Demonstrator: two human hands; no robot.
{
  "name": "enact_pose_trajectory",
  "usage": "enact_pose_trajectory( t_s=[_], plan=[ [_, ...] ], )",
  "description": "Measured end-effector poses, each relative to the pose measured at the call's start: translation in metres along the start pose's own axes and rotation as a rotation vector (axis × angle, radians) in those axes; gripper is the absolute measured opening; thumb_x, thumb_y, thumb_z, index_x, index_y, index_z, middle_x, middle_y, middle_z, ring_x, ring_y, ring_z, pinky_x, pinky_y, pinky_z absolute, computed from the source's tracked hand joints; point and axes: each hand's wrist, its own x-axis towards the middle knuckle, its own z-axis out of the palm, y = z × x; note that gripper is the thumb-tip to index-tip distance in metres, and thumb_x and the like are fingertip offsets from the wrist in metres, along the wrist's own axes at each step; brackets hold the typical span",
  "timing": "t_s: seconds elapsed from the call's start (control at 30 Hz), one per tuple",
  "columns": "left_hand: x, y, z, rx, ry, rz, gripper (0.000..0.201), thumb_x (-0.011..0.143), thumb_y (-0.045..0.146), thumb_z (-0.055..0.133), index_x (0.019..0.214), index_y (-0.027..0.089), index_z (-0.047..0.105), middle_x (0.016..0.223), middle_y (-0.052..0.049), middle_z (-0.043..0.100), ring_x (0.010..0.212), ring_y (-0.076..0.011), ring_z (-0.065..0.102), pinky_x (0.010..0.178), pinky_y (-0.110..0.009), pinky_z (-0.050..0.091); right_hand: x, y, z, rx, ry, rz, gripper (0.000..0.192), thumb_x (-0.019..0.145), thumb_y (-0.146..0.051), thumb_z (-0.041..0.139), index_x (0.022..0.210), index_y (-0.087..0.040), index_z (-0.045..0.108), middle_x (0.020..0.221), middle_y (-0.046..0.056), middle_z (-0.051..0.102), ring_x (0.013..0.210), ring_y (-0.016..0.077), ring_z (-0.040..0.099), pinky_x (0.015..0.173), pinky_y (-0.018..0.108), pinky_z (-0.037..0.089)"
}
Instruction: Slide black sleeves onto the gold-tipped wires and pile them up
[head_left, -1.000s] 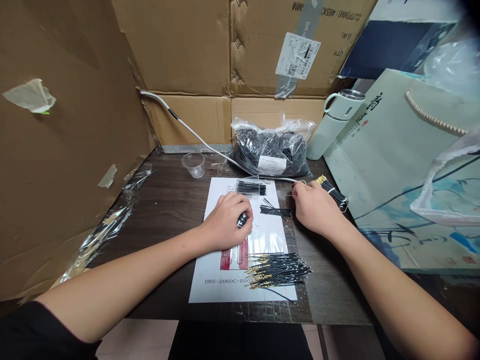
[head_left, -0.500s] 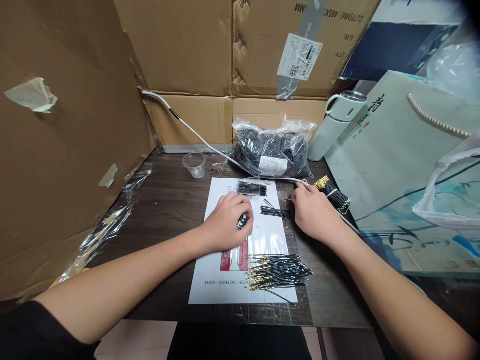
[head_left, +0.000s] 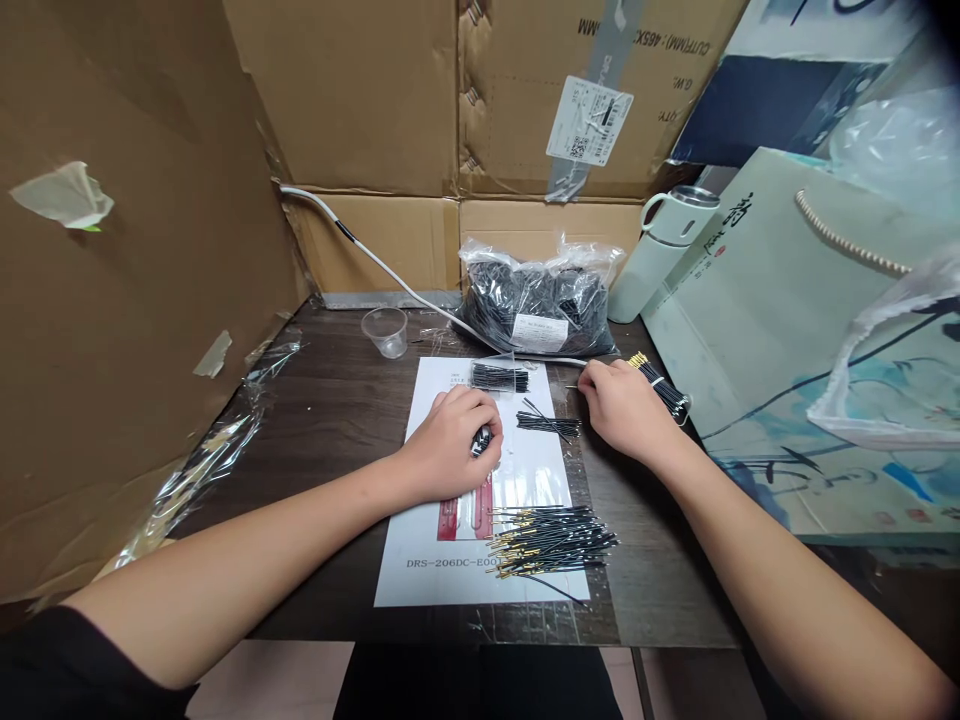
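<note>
My left hand [head_left: 451, 440] is closed around a bundle of black wires [head_left: 481, 440], its cut ends showing between thumb and forefinger, above a printed sheet [head_left: 397, 560]. To the right, my right hand [head_left: 626, 408] is closed with its fingertips pinched together; a thin tip seems to stick out at the left, but what they hold is hidden. Beside that hand lies a tied wire bundle [head_left: 666, 390] with gold ends. Between the hands are a few loose black wires [head_left: 547, 424]. Nearer me is a pile of black wires [head_left: 555, 540] with gold terminals.
A clear box of short black wires [head_left: 500, 378] sits at the sheet's top. Behind are a plastic bag of black wires [head_left: 536, 300], a clear cup [head_left: 386, 330], a white cable [head_left: 390, 275] and a pale bottle [head_left: 652, 260]. A paper bag [head_left: 757, 330] stands right; cardboard walls [head_left: 375, 100] enclose the table.
My right hand's fingers have drawn a little down and away from the white cable beside the tied bundle. My left hand keeps its hold. The whole view has shifted slightly.
</note>
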Motion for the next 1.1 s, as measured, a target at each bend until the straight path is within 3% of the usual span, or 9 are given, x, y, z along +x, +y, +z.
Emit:
enact_pose_trajectory(
  t_s=[0.27, 0.43, 0.63, 0.8, 0.97, 1.1],
  plan=[
    [0.000, 0.000, -0.001, -0.015, 0.006, 0.000, 0.008, 0.096, 0.016, 0.064, 0.090, 0.019, 0.068, 0.107, -0.007, 0.072, 0.107, -0.0277, 0.063, 0.098, -0.047, 0.047, 0.000, 0.004, 0.007, -0.002, 0.020, -0.013, 0.018, 0.100, -0.003, 0.053, 0.103, -0.012, 0.069, 0.104, 0.019, 0.076, 0.095, 0.0322, 0.063, 0.082, 0.039, 0.039],
    [0.001, 0.000, 0.000, -0.015, 0.000, 0.002, 0.008, 0.096, 0.016, 0.064, 0.090, 0.019, 0.069, 0.107, -0.008, 0.072, 0.107, -0.0275, 0.063, 0.097, -0.046, 0.046, -0.001, 0.003, 0.009, 0.053, 0.025, -0.031, 0.043, 0.079, 0.010, 0.052, 0.113, -0.014, 0.061, 0.103, 0.016, 0.071, 0.092, 0.0314, 0.059, 0.078, 0.038, 0.038],
    [0.000, 0.000, 0.001, -0.028, 0.013, 0.003, 0.006, 0.096, 0.017, 0.065, 0.091, 0.019, 0.069, 0.106, -0.008, 0.073, 0.106, -0.0276, 0.063, 0.096, -0.046, 0.046, -0.009, -0.004, 0.004, 0.114, 0.128, -0.036, 0.035, 0.082, 0.007, 0.049, 0.104, -0.021, 0.054, 0.099, 0.013, 0.069, 0.093, 0.0323, 0.052, 0.078, 0.041, 0.036],
    [0.001, 0.002, 0.000, -0.097, 0.090, 0.014, 0.003, 0.098, 0.020, 0.069, 0.096, 0.019, 0.071, 0.103, -0.007, 0.076, 0.103, -0.0263, 0.066, 0.098, -0.046, 0.048, -0.025, -0.027, -0.016, 0.520, 0.286, -0.124, 0.016, 0.102, -0.009, 0.052, 0.101, -0.025, 0.051, 0.096, 0.008, 0.065, 0.092, 0.0279, 0.055, 0.081, 0.040, 0.043],
    [-0.001, 0.011, 0.001, -0.317, 0.164, 0.021, 0.019, 0.097, 0.028, 0.082, 0.115, 0.020, 0.080, 0.100, -0.005, 0.082, 0.093, -0.0211, 0.072, 0.090, -0.038, 0.057, -0.040, -0.058, -0.017, 0.972, 0.153, -0.166, 0.008, 0.108, -0.020, 0.058, 0.108, -0.026, 0.054, 0.103, 0.005, 0.065, 0.093, 0.0236, 0.061, 0.084, 0.040, 0.050],
    [-0.002, 0.018, 0.003, -0.415, 0.217, -0.016, 0.014, 0.096, 0.028, 0.086, 0.107, 0.020, 0.087, 0.091, -0.005, 0.084, 0.080, -0.0184, 0.074, 0.079, -0.034, 0.059, -0.046, -0.070, -0.010, 1.147, 0.069, -0.140, 0.007, 0.109, -0.024, 0.060, 0.108, -0.027, 0.054, 0.103, 0.004, 0.065, 0.094, 0.0226, 0.063, 0.084, 0.040, 0.052]
  ],
)
